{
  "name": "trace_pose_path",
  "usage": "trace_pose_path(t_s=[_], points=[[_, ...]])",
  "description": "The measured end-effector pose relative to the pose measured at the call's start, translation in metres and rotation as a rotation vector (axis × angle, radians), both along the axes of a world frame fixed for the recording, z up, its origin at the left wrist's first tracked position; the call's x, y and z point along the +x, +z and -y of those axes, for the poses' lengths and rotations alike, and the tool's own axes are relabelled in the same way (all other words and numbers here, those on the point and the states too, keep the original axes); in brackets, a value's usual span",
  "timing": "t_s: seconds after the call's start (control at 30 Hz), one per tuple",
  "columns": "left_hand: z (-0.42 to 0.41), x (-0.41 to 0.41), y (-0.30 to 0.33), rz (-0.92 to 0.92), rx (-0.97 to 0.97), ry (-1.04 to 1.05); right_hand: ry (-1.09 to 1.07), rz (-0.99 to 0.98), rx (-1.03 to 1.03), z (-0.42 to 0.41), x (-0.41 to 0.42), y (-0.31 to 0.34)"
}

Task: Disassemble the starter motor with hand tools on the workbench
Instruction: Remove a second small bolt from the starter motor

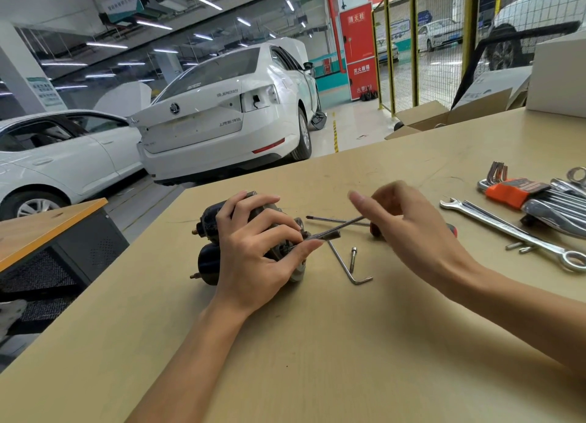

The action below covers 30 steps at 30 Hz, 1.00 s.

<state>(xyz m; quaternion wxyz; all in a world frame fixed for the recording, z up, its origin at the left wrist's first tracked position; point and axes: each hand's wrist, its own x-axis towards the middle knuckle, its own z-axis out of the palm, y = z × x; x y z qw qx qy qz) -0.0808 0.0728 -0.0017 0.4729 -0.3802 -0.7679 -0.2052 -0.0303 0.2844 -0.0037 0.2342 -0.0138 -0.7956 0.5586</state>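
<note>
The starter motor [209,219], dark with two cylindrical bodies and copper studs on its left end, lies on its side on the tan workbench [317,343]. My left hand [253,251] is draped over it and grips it, thumb and forefinger pinching beside a thin metal shaft [329,230]. That shaft runs from the motor's right end up and to the right. My right hand [409,229] holds the shaft's far end with loosely curled fingers and a raised forefinger. The hand is blurred and hides the exact grip.
A screwdriver [336,220] lies behind the shaft, its handle under my right hand. An L-shaped hex key [344,265] and a loose bolt [353,259] lie right of the motor. A combination wrench [507,229], an orange hex key set [513,194] and boxes sit right. White cars stand beyond.
</note>
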Motion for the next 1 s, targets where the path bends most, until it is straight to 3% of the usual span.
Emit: trace_pose_path(t_s=[0.1,0.3,0.47,0.7,1.0], points=[[-0.001,0.0,0.0,-0.002,0.005,-0.004,0.0,0.12,-0.064,-0.007,-0.003,0.005],[0.001,0.0,-0.001,-0.004,-0.012,-0.004,0.247,0.257,-0.152,0.001,-0.001,0.0],[0.001,0.0,0.0,-0.002,-0.023,0.0,0.373,0.127,-0.209,0.003,0.002,0.002],[0.0,0.002,0.001,0.018,-0.022,-0.017,0.376,-0.165,-0.045,0.004,0.007,-0.004],[-0.001,0.002,0.001,0.008,-0.004,-0.013,0.321,-0.242,0.052,0.007,0.011,-0.002]])
